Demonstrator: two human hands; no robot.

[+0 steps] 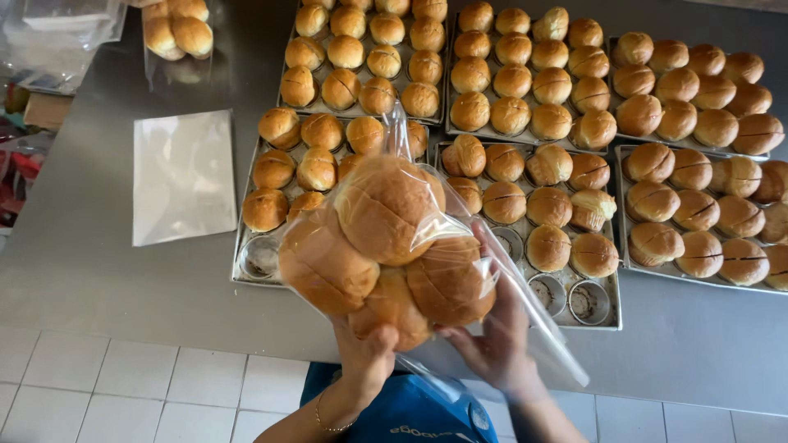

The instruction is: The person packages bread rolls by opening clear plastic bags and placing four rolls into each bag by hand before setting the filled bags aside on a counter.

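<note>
Buns (386, 246) in a clear plastic bag (460, 246) fill the middle of the head view, held up above the near edge of the steel table (98, 271) and in front of the trays. Four buns show through the film, bunched in a tight cluster; one sits on top toward the trays, two side by side below it, one lowest, nearest the person. The bag's long axis runs on a slant: its loose film trails up toward the trays behind the cluster and down to the right, past the right wrist, where an empty flap hangs.

Left hand (367, 357) is under the cluster, fingers closed up around the lowest bun through the plastic, a thin bracelet on the wrist. Right hand (497, 332) lies just right of and below the buns, palm turned in against the lower right bun, fingers curled onto the film. Both hands touch the bag; the left bears it from beneath, the right steadies its side. They are close together, with only the bottom of the cluster between them.

Beyond the bag, six baking trays (591, 316) lie side by side on the table, most cups filled with browned buns, a few cups bare in the two near trays. A flat stack of empty bags (182, 176) lies to the left, and a filled bag (176, 33) sits at the far left corner. White floor tiles (123, 385) show below the table edge.
</note>
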